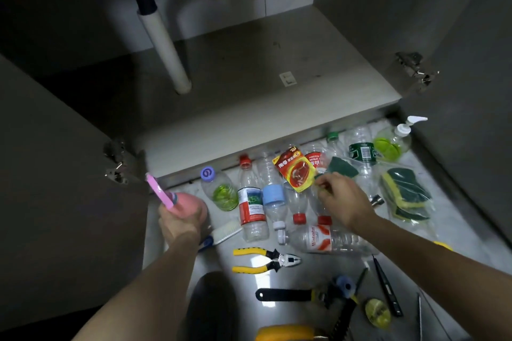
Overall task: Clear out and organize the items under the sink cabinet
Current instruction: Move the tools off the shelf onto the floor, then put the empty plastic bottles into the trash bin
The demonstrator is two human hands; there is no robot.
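The grey cabinet floor (249, 69) under the sink lies bare now, only the white drain pipe (166, 44) and a small pale sticker (287, 79) on it; so the clearing-out looks done, and the sorting is what's left. Everything sits out on the pale marble floor (457, 219) in front; clear plastic bottles with red, green and blue caps (250, 199) in a loose heap, a packet of green-and-yellow scrub sponges (406, 194) to the right, a green pump soap bottle (393, 141) in the corner, yellow-handled pliers (266, 260) and dark hand tools nearer the person. Left hand (181, 220) is wrapped tight round a pink spray bottle (177, 202), lifted just off the floor; right hand (342, 199) pinches the corner of a red-and-yellow plastic packet (295, 170) atop the bottles, a dark green scouring pad (342, 167) just beside it. Nothing grouped or returned yet, I'd judge.
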